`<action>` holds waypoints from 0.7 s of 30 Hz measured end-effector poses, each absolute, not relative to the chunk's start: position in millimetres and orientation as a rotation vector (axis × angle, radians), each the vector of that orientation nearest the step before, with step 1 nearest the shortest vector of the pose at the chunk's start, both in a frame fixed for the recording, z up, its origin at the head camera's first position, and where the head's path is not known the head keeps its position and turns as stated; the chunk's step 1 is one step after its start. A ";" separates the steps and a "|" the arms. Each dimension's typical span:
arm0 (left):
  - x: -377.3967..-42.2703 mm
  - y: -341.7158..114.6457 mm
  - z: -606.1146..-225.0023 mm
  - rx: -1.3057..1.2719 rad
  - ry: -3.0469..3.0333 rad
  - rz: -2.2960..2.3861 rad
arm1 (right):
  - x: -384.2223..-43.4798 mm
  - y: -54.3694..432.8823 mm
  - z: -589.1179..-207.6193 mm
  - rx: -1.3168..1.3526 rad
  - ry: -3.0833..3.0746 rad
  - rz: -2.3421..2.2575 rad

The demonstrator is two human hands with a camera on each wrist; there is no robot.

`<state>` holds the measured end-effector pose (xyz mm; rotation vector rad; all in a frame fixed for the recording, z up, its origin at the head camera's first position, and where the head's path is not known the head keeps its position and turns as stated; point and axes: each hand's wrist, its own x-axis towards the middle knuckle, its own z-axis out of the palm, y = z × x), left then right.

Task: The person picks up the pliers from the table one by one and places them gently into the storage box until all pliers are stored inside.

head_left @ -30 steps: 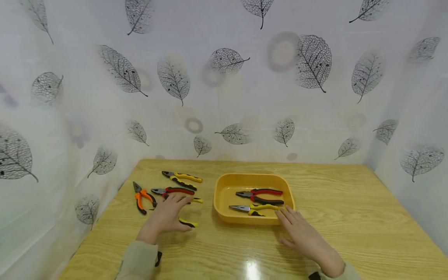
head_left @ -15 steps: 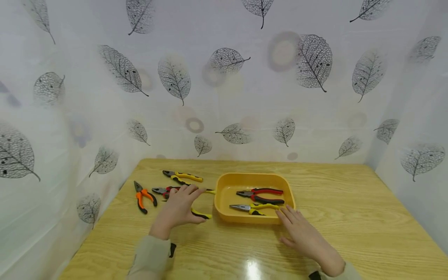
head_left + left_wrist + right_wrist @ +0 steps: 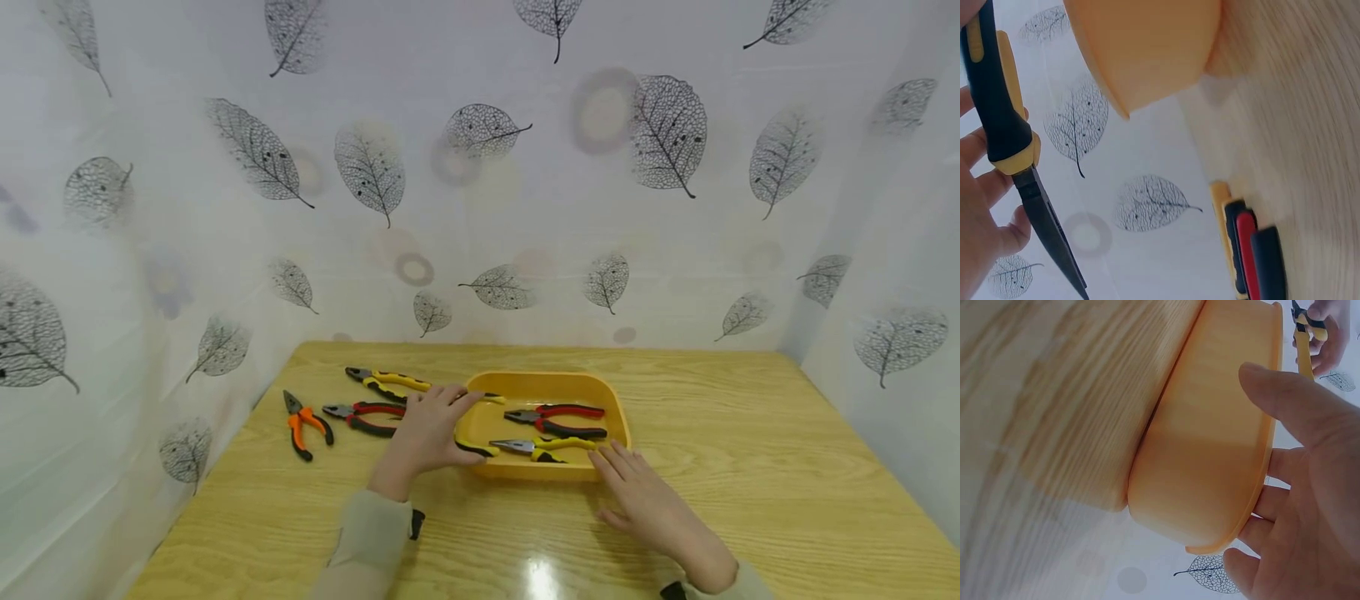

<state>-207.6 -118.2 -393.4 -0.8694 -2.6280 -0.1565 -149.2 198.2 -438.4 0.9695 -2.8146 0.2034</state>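
A: Largest first?
B: Wooden table (image 3: 750,467), one. Yellow tray (image 3: 543,473) on it, one.
A: Hands?
B: Right hand (image 3: 652,500): fingers extended, slightly parted, resting at the tray's near right rim; thumb spread well away from them. Left hand (image 3: 431,433): thumb and fingers pinching one pair of yellow-and-black pliers (image 3: 1007,119), thumb on one handle, raised at the tray's left end, handle ends over it. How many fingers bear on the far handle, I cannot tell.
A: Remaining tools?
B: In the tray: red pliers (image 3: 542,416), long-nose pliers (image 3: 538,448) nearer the person. On the table, left: yellow pliers (image 3: 371,381), second red pliers (image 3: 356,415), orange pliers (image 3: 299,413).
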 end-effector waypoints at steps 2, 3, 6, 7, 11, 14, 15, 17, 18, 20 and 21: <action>-209.9 -110.9 -394.6 -0.872 -2.621 -0.163 | -149.1 198.4 -437.9 0.974 -2.812 0.203; -210.9 -107.3 -395.0 -0.874 -2.619 -0.169 | -149.0 198.3 -437.5 0.975 -2.809 0.200; -213.3 -96.4 -395.6 -0.874 -2.621 -0.176 | -149.0 198.4 -437.5 0.979 -2.808 0.201; -214.0 -92.4 -395.5 -0.875 -2.624 -0.176 | -149.1 198.5 -437.8 0.978 -2.809 0.204; -216.7 -77.0 -396.5 -0.864 -2.648 -0.169 | -149.9 199.0 -439.5 0.977 -2.808 0.201; -218.5 -66.4 -398.4 -0.854 -2.674 -0.186 | -150.0 198.9 -439.7 0.974 -2.811 0.197; -218.8 -63.0 -398.7 -0.850 -2.684 -0.193 | -149.9 198.8 -439.6 0.972 -2.815 0.200; -219.6 -56.6 -399.7 -0.842 -2.701 -0.191 | -149.6 198.7 -438.9 0.971 -2.824 0.207; -219.7 -53.7 -399.9 -0.838 -2.708 -0.184 | -149.5 198.7 -438.8 0.970 -2.825 0.207; -220.2 -48.1 -401.0 -0.831 -2.715 -0.169 | -149.4 198.9 -438.7 0.973 -2.820 0.210; -220.6 -45.5 -401.8 -0.827 -2.713 -0.163 | -149.3 199.2 -438.8 0.975 -2.814 0.212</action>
